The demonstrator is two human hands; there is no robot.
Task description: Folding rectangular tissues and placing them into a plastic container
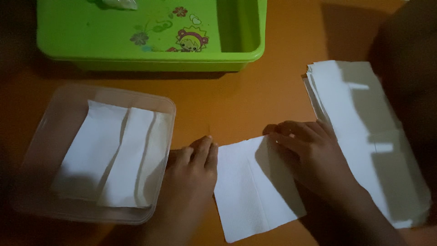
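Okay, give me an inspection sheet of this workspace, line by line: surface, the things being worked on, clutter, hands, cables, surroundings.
Surface: orange table, dimly lit.
Job's things: white napkin lying flat between the hands; napkin stack at right; folded napkins in clear container at left.
Clutter: green tub at the far edge, cartoon print inside.
Hands: left hand at the napkin's left edge; right hand pressing its upper right.
Cables: nothing seen.
Surroundings: dark, nothing seen.
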